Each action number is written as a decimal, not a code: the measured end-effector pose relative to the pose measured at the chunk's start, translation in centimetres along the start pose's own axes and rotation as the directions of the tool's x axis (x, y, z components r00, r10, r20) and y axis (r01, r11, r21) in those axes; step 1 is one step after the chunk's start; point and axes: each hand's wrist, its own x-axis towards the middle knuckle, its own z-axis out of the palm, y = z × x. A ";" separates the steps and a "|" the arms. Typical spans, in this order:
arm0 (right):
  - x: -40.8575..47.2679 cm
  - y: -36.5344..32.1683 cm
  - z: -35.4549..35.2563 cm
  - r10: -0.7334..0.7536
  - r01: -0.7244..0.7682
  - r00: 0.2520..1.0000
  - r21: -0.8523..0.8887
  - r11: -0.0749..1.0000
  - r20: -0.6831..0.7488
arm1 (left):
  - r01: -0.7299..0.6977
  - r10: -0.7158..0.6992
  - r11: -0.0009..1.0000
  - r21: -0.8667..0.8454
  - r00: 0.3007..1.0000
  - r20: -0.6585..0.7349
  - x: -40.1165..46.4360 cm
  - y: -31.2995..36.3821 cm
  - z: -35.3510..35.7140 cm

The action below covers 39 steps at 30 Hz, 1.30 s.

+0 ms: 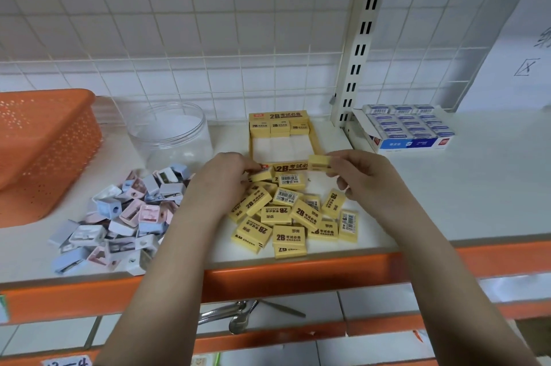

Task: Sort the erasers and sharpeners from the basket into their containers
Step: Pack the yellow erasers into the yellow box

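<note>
Right hand point(353, 170): raised just above the shelf point(447, 186), thumb and fingers pinching a yellow eraser point(319, 162) at the near right corner of the box point(314, 139).
Left hand point(222, 179): fingers curled down at the far left of the eraser pile point(293, 213), gripping another eraser point(260, 176) at its top edge.
Box: yellow, open, flat on the shelf; one row of erasers against its far wall, the rest of its floor bare.
Eraser pile: loose, jumbled, near the shelf's front edge, just in front of the box.
Sharpeners point(119, 216): loose heap, pink, blue and white, left of the pile.
Jar point(170, 133): clear, open, behind the sharpeners, left of the box.
Basket point(44, 139): orange, perforated, tipped on its side, far left.
Blue box point(408, 127): of white erasers, right of the upright.
</note>
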 end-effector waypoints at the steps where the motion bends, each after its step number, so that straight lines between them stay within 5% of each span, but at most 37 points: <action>1: -0.2 0.0 0.1 0.033 -0.034 0.999 0.098 0.995 0.006 | 0.000 0.000 1.000 -0.001 1.000 -0.003 0.1 0.0 0.0; 5: -0.4 -0.2 0.1 0.087 -0.095 0.995 0.230 0.968 0.044 | 0.001 0.000 1.000 0.005 0.999 -0.039 0.0 -0.1 0.2; 21: 9.9 -3.0 -1.2 0.002 0.016 0.990 -0.127 0.992 0.143 | -0.088 0.028 0.980 -0.179 0.950 -0.312 -0.9 -0.9 -0.3; 29: 17.4 -1.4 0.3 -0.101 0.301 0.937 -0.626 0.719 0.335 | -0.028 -0.050 0.979 -0.201 0.927 -0.371 -0.6 -0.1 -1.2; 39: 19.3 -0.1 1.8 -0.193 0.358 0.930 -0.641 0.679 0.314 | -0.001 -0.081 0.976 -0.217 0.926 -0.370 -0.4 -0.6 -1.8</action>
